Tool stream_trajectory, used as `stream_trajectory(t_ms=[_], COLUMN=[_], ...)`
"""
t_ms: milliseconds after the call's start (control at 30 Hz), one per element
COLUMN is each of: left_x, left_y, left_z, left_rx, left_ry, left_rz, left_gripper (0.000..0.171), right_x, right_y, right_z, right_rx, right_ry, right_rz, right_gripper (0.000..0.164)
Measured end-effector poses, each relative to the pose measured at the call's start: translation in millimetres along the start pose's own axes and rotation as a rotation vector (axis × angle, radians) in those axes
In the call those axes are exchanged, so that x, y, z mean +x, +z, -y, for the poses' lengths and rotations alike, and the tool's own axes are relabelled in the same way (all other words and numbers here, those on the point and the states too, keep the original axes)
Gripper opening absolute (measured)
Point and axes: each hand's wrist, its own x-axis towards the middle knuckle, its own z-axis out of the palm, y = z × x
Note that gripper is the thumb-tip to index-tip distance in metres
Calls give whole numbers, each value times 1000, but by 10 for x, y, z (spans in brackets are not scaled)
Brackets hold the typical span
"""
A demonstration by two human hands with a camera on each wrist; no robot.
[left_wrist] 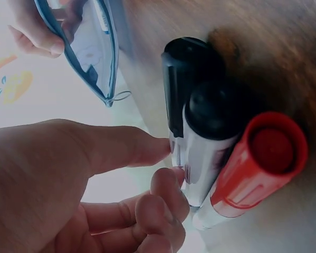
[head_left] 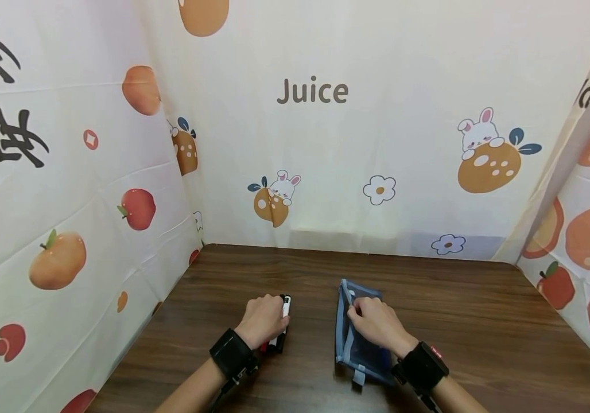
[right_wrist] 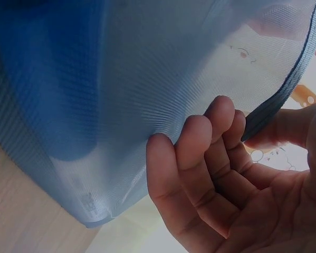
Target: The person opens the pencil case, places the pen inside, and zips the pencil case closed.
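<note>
Two black-capped whiteboard markers, one behind (left_wrist: 187,55) and one in front (left_wrist: 213,113), lie beside a red-capped marker (left_wrist: 252,176) in the left wrist view. My left hand (head_left: 264,316) pinches the rear black-capped marker at its side, thumb against the barrel; some fingertips are hidden. To the right, a blue mesh zip pouch (head_left: 364,358) is tilted up off the table. Its upper rim is gripped by my right hand (head_left: 380,324) between thumb and fingers, and its mouth gapes. Through the mesh, something deep blue (right_wrist: 68,89) shows inside.
Dark wood-grain table (head_left: 460,321) lies under everything. A white printed curtain (head_left: 357,149) encloses the back and both sides. A black wrist device sits on each wrist, the left one (head_left: 233,355) close to the markers.
</note>
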Motion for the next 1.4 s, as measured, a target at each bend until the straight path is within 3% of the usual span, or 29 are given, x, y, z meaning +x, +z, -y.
stream_trajectory(t_ms=[300, 467, 800, 1400], left_x=[-1, 4, 39, 106], left_y=[54, 81, 110, 157], left_z=[-49, -90, -192, -225], left_rx=[35, 48, 173, 106], left_ry=[30, 29, 42, 51], left_rz=[-94, -81, -98, -102], left_gripper=[34, 36, 30, 26], right_x=[3, 5, -8, 2], right_y=[5, 6, -1, -1], right_z=[3, 4, 0, -12], right_rx=[-7, 19, 22, 12], right_ry=[7, 15, 8, 0], right_rz=[5, 17, 13, -1], right_gripper=[36, 35, 37, 36])
